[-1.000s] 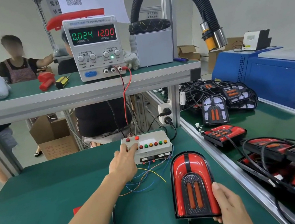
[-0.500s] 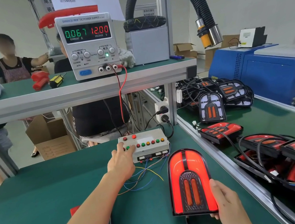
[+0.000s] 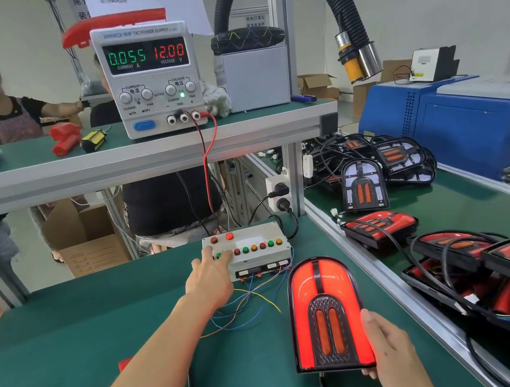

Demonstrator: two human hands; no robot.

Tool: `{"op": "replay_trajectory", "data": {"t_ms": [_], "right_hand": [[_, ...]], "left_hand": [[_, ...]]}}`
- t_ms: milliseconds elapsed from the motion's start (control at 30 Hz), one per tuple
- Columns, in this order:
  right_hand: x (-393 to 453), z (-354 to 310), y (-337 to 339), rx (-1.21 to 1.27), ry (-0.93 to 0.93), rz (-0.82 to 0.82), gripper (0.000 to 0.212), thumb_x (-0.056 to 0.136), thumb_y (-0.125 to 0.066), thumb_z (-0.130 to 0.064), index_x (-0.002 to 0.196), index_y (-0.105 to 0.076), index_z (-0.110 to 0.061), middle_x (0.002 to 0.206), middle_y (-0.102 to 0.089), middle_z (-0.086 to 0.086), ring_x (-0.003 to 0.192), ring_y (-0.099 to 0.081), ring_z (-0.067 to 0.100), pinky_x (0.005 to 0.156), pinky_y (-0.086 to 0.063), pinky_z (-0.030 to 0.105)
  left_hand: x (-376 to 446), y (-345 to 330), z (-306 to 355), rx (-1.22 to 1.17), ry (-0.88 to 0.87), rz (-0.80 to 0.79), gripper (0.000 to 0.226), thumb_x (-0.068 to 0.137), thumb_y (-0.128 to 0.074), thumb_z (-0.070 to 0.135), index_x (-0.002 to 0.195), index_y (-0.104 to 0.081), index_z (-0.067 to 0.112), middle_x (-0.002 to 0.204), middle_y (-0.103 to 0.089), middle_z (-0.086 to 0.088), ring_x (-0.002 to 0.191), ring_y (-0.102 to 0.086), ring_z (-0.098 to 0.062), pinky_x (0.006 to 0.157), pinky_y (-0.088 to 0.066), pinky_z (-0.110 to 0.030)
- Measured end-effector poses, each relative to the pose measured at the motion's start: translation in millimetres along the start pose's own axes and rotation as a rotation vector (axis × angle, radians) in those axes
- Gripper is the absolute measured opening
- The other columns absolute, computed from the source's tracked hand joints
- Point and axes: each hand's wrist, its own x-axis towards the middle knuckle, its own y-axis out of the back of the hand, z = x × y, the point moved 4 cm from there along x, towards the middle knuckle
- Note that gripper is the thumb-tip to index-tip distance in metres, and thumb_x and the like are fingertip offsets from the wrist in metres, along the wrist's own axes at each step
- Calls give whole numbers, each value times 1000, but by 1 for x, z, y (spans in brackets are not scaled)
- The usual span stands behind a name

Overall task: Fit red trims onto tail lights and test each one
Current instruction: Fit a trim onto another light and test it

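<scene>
While its red trim glows brightly, the tail light [image 3: 327,313] lies on the green desk [image 3: 50,332], right hand [image 3: 390,353] grasping its edge. Left hand [image 3: 210,278], fingers extended, presses the button box [image 3: 253,251]; loose wires [image 3: 245,306] between. Supply [image 3: 151,78] reading fell from 0.067 to 0.055.

Bright even light, soft shadows, edges bowed, far faces blurred.

one lit tail light [image 3: 327,313], one button box [image 3: 250,251], one power supply [image 3: 153,78], two hands
</scene>
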Motion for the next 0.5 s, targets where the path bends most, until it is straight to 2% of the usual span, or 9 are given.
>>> {"op": "replay_trajectory", "data": {"t_ms": [100, 167, 267, 367, 500], "right_hand": [[0, 0, 0, -2, -8, -4, 38, 106, -37, -43, 101, -69, -23, 64, -69, 3, 50, -62, 7, 45, -46, 20], [-1, -1, 1, -2, -8, -6, 39, 105, -37, -44, 101, -70, -22, 64, -69, 3, 50, -62, 7, 46, -47, 20], [-1, -2, 0, -10, -2, -8, 40, 105, -37, -44, 102, -71, -23, 65, -70, 2, 52, -63, 6, 46, -47, 19], [-1, -2, 0, -6, -9, -5, 40, 105, -38, -43, 102, -71, -22, 67, -71, 3, 52, -65, 7, 46, -48, 19], [0, -3, 1, 0, -15, -12, 39, 104, -38, -43, 102, -71, -21, 67, -72, 3, 51, -65, 9, 46, -48, 20]], "left_hand": [[0, 3, 2, 96, 9, 7, 68, 93, -53, 14, 155, -30, 28, 150, -31, -13, 129, -41, -35, 101, -46, -43], [1, 6, 8, 217, -4, 64, 62, 93, -54, 23, 152, -35, 27, 150, -36, -11, 135, -35, -32, 108, -35, -45], [0, 9, 23, 235, -45, 150, 53, 93, -50, 24, 145, -45, 24, 150, -41, -8, 140, -31, -30, 117, -26, -49], [0, 7, 39, 207, -93, 171, 45, 95, -47, 25, 140, -52, 21, 142, -48, -7, 134, -41, -30, 116, -29, -46], [3, 4, 62, 135, -188, 144, 49, 97, -48, 22, 145, -44, 20, 138, -45, -10, 126, -45, -31, 106, -38, -44]]}}
